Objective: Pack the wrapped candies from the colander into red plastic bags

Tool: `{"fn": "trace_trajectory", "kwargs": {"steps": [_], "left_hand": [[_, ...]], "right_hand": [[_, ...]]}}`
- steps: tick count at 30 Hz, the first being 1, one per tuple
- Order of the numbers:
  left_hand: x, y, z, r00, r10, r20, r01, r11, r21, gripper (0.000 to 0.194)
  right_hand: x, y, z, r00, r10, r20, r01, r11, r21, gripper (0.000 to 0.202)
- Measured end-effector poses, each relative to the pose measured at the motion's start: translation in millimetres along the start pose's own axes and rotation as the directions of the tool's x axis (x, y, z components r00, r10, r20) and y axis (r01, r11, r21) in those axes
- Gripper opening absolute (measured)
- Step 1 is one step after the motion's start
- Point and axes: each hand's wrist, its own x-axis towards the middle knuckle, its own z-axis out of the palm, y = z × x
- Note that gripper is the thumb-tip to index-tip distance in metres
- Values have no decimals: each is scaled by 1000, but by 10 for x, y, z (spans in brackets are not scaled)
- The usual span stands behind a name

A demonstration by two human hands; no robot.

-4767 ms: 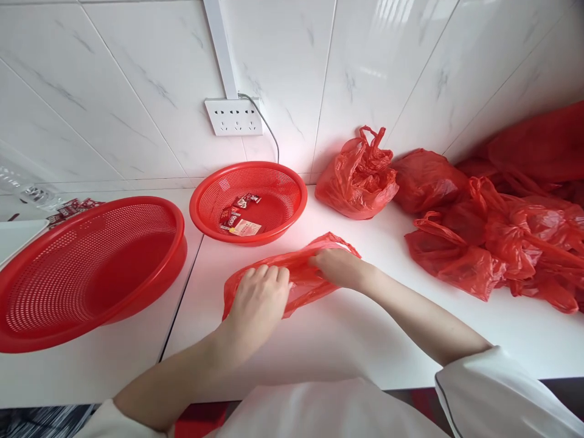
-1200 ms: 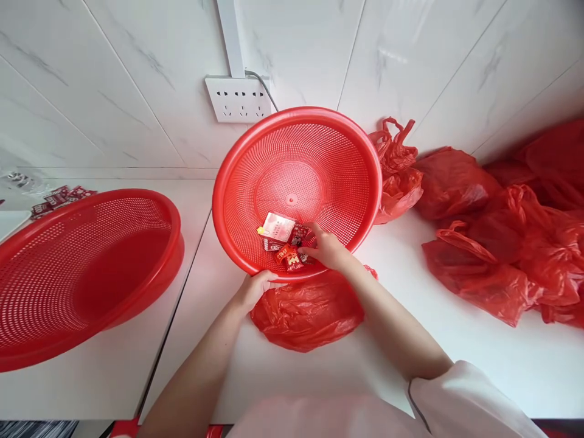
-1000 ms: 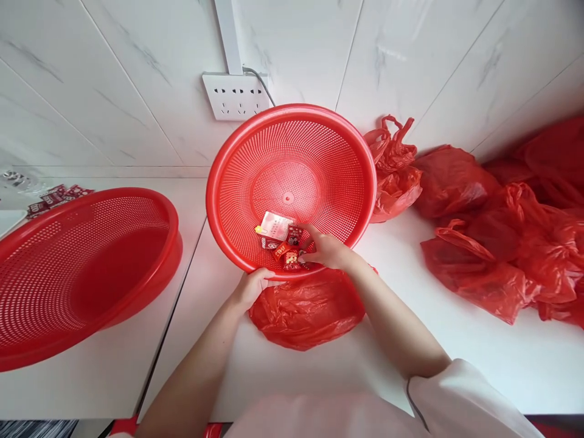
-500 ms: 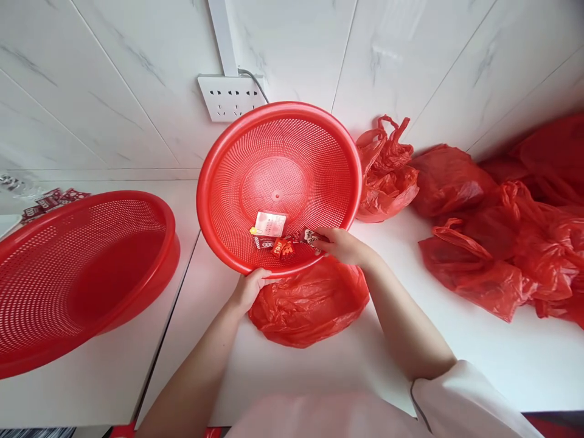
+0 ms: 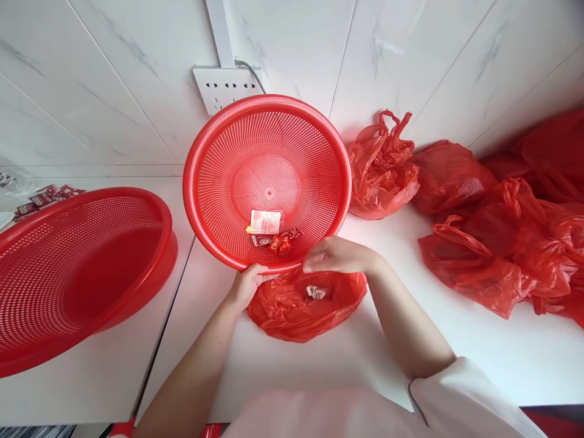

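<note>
A red plastic mesh basket (image 5: 269, 161) is tilted toward me on the white table. Low inside it lie a pale card (image 5: 266, 222) with a yellow clip at its corner, a dark red packet with white print (image 5: 261, 241) and a bright red packet (image 5: 280, 245). My left hand (image 5: 246, 289) grips the basket's lower rim, thumb over the edge. Below the rim, a red plastic bag (image 5: 283, 310) lies with its mouth open, and a small piece with cream lettering (image 5: 316, 292) sits in it. My right hand (image 5: 335, 255) hovers over the bag, fingers loosely bent and holding nothing visible.
A second red mesh basket (image 5: 114, 261) stands on the left, with several small red packets (image 5: 50, 198) behind it. To the right are a tied red bag (image 5: 381, 176) and a heap of red bags (image 5: 524, 243). A socket strip (image 5: 225, 85) is on the tiled wall.
My right hand has moved from inside the basket down over the bag and let go of a dark packet with cream lettering, which lies in the bag. My left hand stays at the rim.
</note>
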Motion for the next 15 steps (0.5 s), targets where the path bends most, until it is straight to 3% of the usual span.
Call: {"fn": "trace_trajectory", "kwargs": {"steps": [2, 4, 6, 9, 12, 15], "left_hand": [[-5, -2, 1, 1000, 17, -20, -17, 1000, 19, 30], [-11, -14, 4, 1000, 10, -6, -10, 999, 35, 31], [-18, -40, 16, 999, -1, 34, 0, 999, 45, 33], [-28, -95, 45, 998, -14, 55, 11, 998, 56, 36], [-39, -131, 63, 1000, -12, 22, 10, 996, 86, 36], [-50, -115, 66, 1000, -20, 12, 19, 995, 98, 35]], "right_hand": [[103, 29, 116, 978, -63, -198, 39, 992, -124, 23], [217, 77, 255, 931, -174, -320, 87, 960, -267, 28], [315, 137, 396, 913, -265, -311, 143, 920, -365, 41], [406, 223, 562, 924, -297, -243, 176, 891, -420, 52], [450, 272, 632, 924, -282, -259, 161, 900, -406, 41], [460, 260, 606, 901, -250, -353, 150, 946, -287, 26]]}}
